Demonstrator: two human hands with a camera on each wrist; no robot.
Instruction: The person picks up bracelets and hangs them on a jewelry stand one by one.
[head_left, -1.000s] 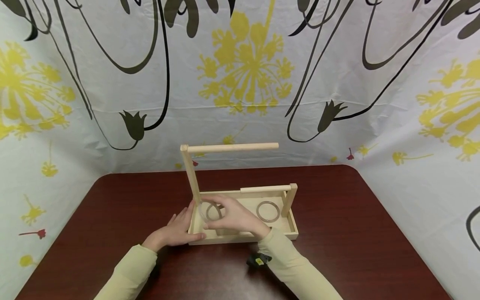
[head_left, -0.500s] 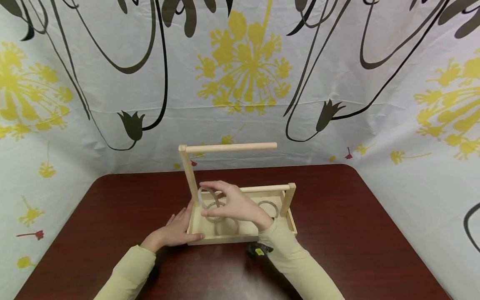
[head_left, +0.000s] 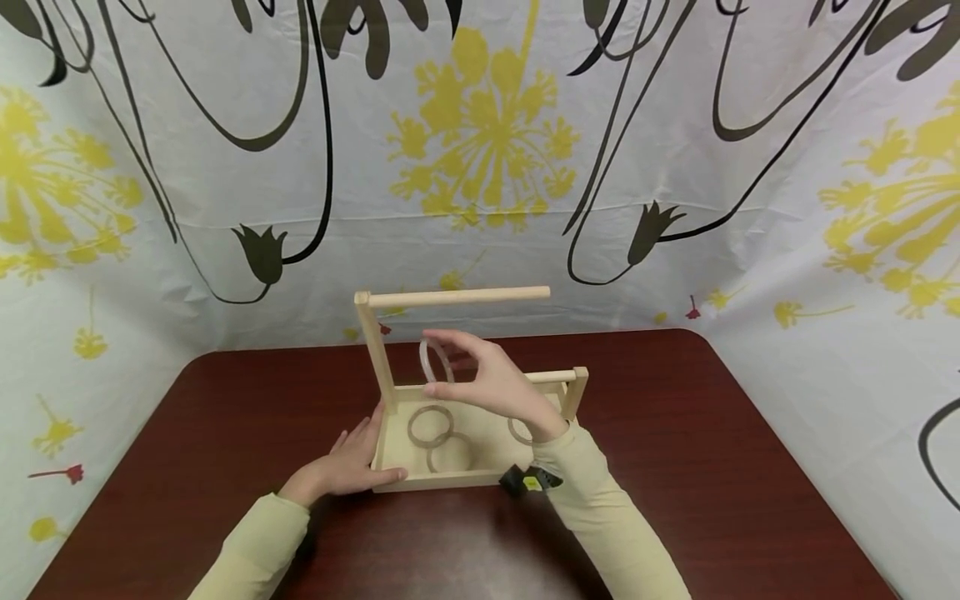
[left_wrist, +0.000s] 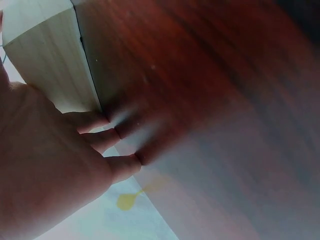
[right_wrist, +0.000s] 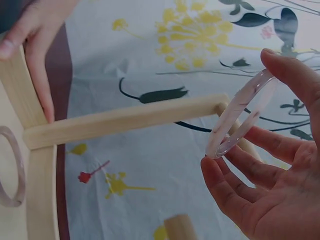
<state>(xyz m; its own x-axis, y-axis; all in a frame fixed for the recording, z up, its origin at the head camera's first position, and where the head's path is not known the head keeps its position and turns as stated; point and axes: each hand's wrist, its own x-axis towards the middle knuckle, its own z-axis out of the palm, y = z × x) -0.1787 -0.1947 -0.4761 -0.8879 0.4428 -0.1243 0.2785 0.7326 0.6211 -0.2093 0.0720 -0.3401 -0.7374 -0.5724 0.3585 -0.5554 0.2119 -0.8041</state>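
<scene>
My right hand (head_left: 498,379) pinches a pale translucent bangle (right_wrist: 232,112) between thumb and fingertips, holding it tilted above a light wooden tray (head_left: 465,479). A second bangle (head_left: 410,427) lies flat on the tray floor at the left. Toward the right end lies a third bangle (head_left: 512,431), partly hidden behind my right wrist. From the tray's left end rises a tall post (head_left: 377,354) with a horizontal bar (head_left: 465,296) whose right end is free. My left hand (head_left: 345,467) rests at that end, thumb over the front rim, fingers straight along the side.
A lower bar (head_left: 551,377) runs along the back from a short post (head_left: 575,392) at the right end. The tray stands on a dark red wooden table (head_left: 660,433). Behind hangs a white cloth (head_left: 480,258) with printed flowers. A black device (head_left: 531,481) sits at my right wrist.
My right hand has lifted the bangle up from the tray's left part and moved slightly right, now just below the tall bar. The left hand stays at the tray's end.
</scene>
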